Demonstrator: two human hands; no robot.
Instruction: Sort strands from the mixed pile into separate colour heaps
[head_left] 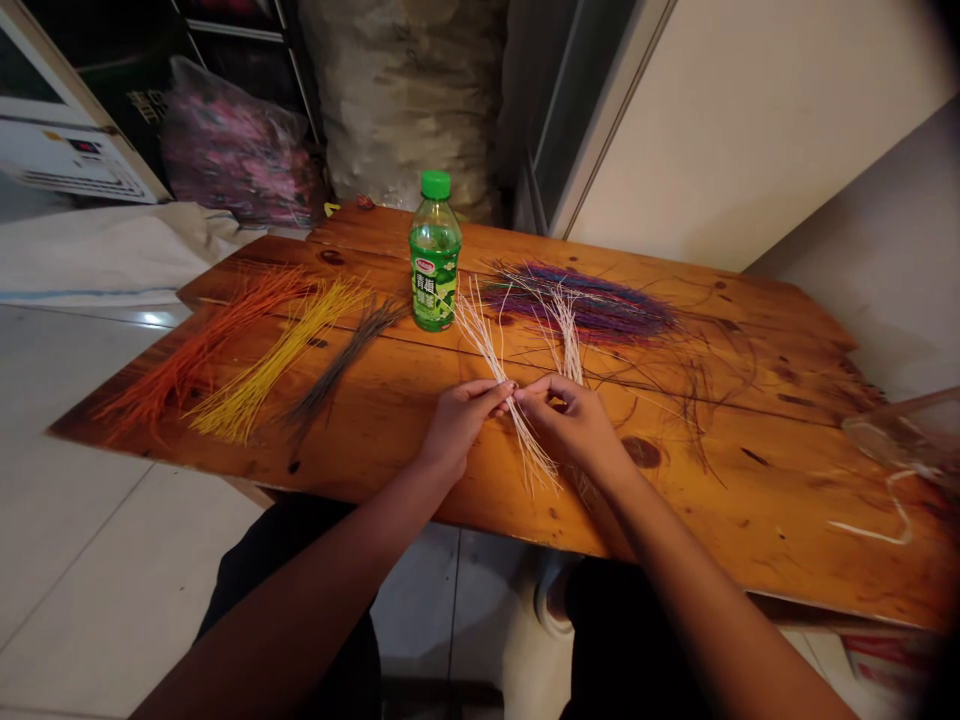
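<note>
A bundle of thin white strands (531, 445) slants across the space between my hands, above the front part of the wooden table. My left hand (459, 420) pinches it near its middle, thumb and fingers closed. Close against it, my right hand (566, 415) has its thumb and index fingertip pressed together at the same spot on the bundle. Behind my right hand lies a second white bundle (570, 345), its lower part hidden by that hand. A pile of dark blue and purple strands (600, 305) is spread beyond it.
Orange (206, 350), yellow (277, 365) and grey strands (349, 360) lie on the table (420, 460) at the left. A green-capped bottle (435, 255) stands behind my hands. Loose dark strands, a white strip (874, 530) and a clear container (907, 425) are at the right.
</note>
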